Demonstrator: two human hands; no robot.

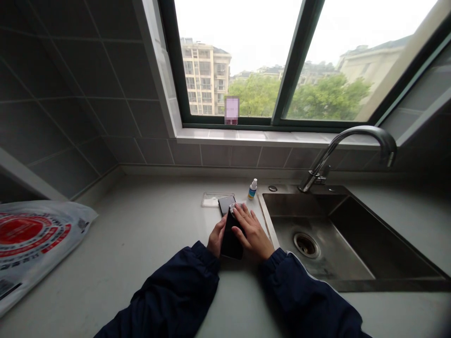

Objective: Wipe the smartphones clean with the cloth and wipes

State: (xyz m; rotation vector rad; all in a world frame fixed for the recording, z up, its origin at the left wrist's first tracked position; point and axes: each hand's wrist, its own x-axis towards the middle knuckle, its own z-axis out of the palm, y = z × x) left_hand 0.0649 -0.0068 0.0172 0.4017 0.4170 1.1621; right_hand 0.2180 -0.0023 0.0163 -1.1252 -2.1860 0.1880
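A black smartphone [230, 241] is gripped along its left edge by my left hand [216, 234], its dark screen tilted upward. My right hand [252, 231] lies over the upper part of the screen, its fingers pressing a small white wiping cloth [232, 210] against the glass. Most of the cloth is hidden under those fingers. Just behind the phone, a second dark, flat, phone-like rectangle [226, 203] rests on the counter, partly covered. It overlaps a clear phone case [210, 199]. A small white bottle with a blue label [252, 189] stands upright beyond my right hand.
To the right, a steel sink [338, 285] is set into the pale counter [148, 244], with a curved chrome faucet [319, 162] at its back edge. At the far left lies a plastic bag with red print [38, 234]. Behind the counter are a tiled wall and a window.
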